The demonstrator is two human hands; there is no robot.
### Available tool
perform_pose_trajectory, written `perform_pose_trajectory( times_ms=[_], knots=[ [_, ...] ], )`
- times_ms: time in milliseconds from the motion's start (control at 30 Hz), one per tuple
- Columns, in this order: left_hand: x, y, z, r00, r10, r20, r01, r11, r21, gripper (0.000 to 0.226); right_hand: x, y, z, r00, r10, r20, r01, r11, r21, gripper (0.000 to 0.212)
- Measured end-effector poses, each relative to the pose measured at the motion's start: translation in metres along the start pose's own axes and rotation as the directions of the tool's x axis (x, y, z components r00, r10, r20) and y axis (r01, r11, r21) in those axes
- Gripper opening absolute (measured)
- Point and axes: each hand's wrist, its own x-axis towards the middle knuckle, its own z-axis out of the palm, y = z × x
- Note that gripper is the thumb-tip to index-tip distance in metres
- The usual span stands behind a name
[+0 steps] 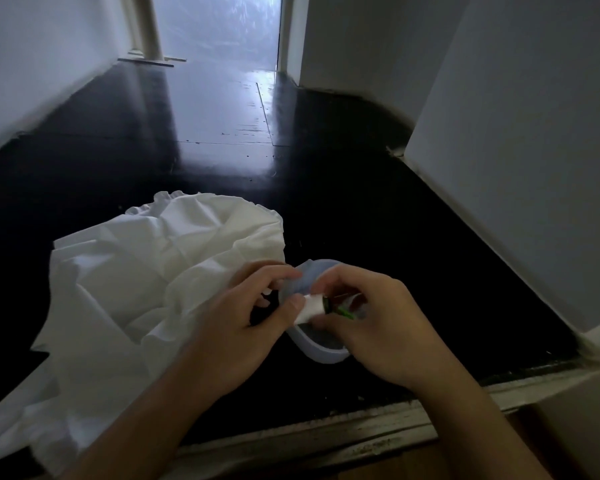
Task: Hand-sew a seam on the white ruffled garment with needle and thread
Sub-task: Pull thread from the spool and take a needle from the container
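White cloth is lying crumpled on the black glossy floor [326, 188]: the ruffled garment [146, 271] is spreading over the near left, its frilled edge turning toward the far side. Just right of it, a pale round plastic container [321, 351] is sitting on the floor, and both hands are working directly above it. The right hand [378, 323] is holding a small white thread spool [310, 308], fingers curled round it, with something green showing at the spool's right end. The left hand [246, 323] is meeting it from the left, thumb tip pressing the spool's end and fingers bent above. Whether any needle or loose thread is being held cannot be told. Pale walls are rising on both sides.
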Motion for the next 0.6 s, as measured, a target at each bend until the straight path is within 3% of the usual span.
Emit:
perform_pose_trajectory(
  times_ms=[133, 300, 433, 600],
  knots=[
    [-0.011, 0.02, -0.021, 0.991, -0.089, 0.095, 0.106, 0.975, -0.196, 0.024, -0.003, -0.022, 0.004, 0.999, -0.029, -0.041, 0.036, 0.983, 0.18, 0.033],
    [-0.034, 0.025, -0.043, 0.979, -0.2, -0.028, 0.179, 0.921, -0.347, 0.021, 0.0, -0.045, 0.012, 0.998, 0.05, 0.036, -0.061, 0.886, 0.459, 0.049],
    [-0.051, 0.025, -0.062, 0.956, -0.236, -0.177, 0.148, 0.902, -0.405, 0.036, 0.006, -0.067, 0.025, 0.996, 0.089, 0.028, -0.086, 0.753, 0.652, 0.032],
    [-0.067, 0.011, -0.075, 0.935, -0.178, -0.308, 0.091, 0.957, -0.276, 0.041, 0.008, -0.085, 0.059, 0.99, 0.138, -0.025, -0.082, 0.716, 0.693, 0.012]
  ],
)
